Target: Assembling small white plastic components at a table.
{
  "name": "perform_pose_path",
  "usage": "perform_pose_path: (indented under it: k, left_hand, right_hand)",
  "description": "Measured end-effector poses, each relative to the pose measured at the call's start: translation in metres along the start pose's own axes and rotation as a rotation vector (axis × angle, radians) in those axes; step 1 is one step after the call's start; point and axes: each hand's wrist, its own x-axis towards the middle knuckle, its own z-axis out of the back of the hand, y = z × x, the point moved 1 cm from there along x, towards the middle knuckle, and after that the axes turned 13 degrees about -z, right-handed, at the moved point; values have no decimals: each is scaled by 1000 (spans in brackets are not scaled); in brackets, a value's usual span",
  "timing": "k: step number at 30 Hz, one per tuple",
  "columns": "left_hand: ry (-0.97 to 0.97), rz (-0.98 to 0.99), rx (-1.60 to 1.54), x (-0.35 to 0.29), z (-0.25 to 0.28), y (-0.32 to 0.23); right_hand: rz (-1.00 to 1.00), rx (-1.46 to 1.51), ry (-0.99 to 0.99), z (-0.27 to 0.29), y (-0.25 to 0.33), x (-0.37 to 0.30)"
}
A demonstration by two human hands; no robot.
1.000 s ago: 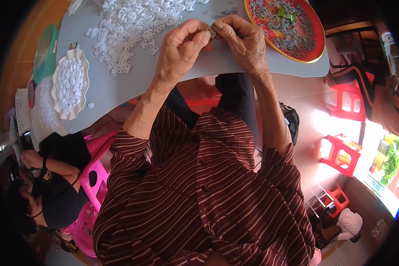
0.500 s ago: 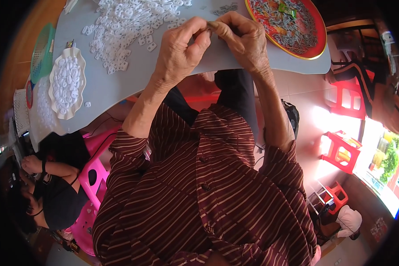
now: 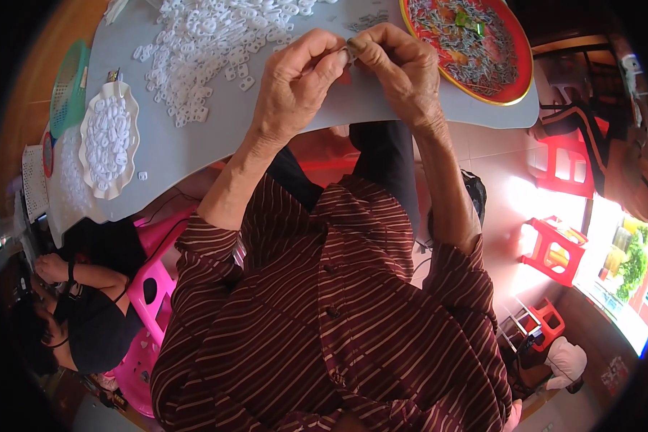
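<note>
My left hand (image 3: 300, 86) and my right hand (image 3: 405, 78) meet above the near edge of the grey table (image 3: 266, 119). Thumb and forefinger are pinched on each, the tips almost touching. Whatever small thing they hold is mostly hidden by the fingers. Beyond my left hand spreads a heap of small white plastic pieces (image 3: 209, 43), many with holes. A red plate (image 3: 520, 86) with a gold rim stands beside my right hand. It bears many small grey metal pieces (image 3: 475, 61) and a bright green object (image 3: 469, 24).
On the left is a white wavy-edged dish (image 3: 132, 169) of white plastic pieces, near a green mesh basket (image 3: 68, 83). A seated co-worker (image 3: 97, 317) is at lower left, by a pink chair (image 3: 151, 288). Red stools (image 3: 554, 252) stand on the floor to the right.
Both hands have shifted slightly right, still pinched together, and the fingertips have turned a little. The table and plate appear slightly lower in the view.
</note>
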Motion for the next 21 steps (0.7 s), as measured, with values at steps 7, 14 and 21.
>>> perform_pose_path:
  k: [7, 14, 21]
  left_hand:
    - [-38, -11, -50, 4, -4, 3]
    - [-5, 14, 131, -1, 53, -16]
    - [104, -105, 614, -20, 107, -15]
  right_hand:
    - [30, 175, -11, -4, -7, 4]
    - [20, 259, 30, -8, -5, 5]
    - [-8, 175, 7, -4, -9, 5]
